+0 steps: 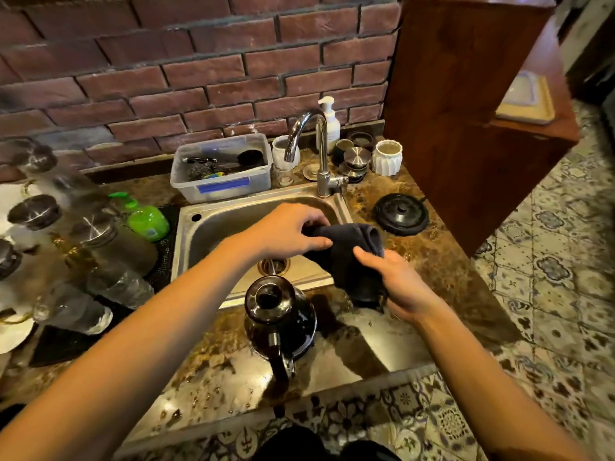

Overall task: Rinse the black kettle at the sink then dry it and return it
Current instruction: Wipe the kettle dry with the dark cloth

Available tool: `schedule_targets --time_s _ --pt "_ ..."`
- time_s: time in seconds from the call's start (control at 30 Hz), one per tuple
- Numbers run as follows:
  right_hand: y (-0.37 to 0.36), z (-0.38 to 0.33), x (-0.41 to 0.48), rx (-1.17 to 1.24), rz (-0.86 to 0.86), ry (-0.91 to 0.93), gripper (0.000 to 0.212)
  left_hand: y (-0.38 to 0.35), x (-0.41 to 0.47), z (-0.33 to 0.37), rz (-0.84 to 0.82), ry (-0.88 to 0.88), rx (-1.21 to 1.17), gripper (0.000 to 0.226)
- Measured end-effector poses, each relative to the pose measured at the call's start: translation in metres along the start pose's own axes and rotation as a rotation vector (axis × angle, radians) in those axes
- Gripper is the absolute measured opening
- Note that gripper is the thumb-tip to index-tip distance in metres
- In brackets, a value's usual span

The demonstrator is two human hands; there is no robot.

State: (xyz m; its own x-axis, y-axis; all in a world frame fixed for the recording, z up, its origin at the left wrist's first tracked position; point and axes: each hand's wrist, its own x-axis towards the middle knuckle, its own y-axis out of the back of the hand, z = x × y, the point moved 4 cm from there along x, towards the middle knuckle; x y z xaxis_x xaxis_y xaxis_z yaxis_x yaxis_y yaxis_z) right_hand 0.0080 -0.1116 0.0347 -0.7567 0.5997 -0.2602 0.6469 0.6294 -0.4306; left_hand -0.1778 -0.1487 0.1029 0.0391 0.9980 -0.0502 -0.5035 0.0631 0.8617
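The black kettle [280,319] stands upright and lidless on the brown stone counter just in front of the steel sink [206,227], its spout pointing toward me. Nothing touches it. Both hands hold a dark cloth [349,257] above the sink's right front corner. My left hand [293,232] pinches the cloth's upper end. My right hand [399,281] grips its lower part. The round black kettle base [401,214] lies on the counter right of the sink.
A chrome faucet [319,151] rises behind the sink. Nearby are a clear tub of scrubbers [221,168], a white soap pump [331,123], small cups [386,158], a green soap bottle [146,219], and glass jars [100,247] at left. A wooden cabinet panel [466,128] stands at right.
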Motion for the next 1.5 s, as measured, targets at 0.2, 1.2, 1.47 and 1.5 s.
schedule_targets --time_s 0.2,1.2,1.47,1.5 --pt "-0.016 0.065 -0.002 -0.367 0.071 -0.002 0.028 -0.05 -0.027 -0.042 -0.283 0.036 0.124 0.013" --pt "0.006 0.136 0.132 -0.512 -0.066 0.22 0.032 -0.104 -0.074 -0.055 0.324 -0.017 0.05 0.02" --pt "-0.01 0.146 0.088 -0.514 0.061 0.42 0.052 -0.105 -0.074 -0.052 0.391 0.019 0.105 0.025" --pt "-0.011 0.152 0.077 -0.508 0.07 0.437 0.054 -0.105 -0.074 -0.052 0.401 0.02 0.102 0.025"
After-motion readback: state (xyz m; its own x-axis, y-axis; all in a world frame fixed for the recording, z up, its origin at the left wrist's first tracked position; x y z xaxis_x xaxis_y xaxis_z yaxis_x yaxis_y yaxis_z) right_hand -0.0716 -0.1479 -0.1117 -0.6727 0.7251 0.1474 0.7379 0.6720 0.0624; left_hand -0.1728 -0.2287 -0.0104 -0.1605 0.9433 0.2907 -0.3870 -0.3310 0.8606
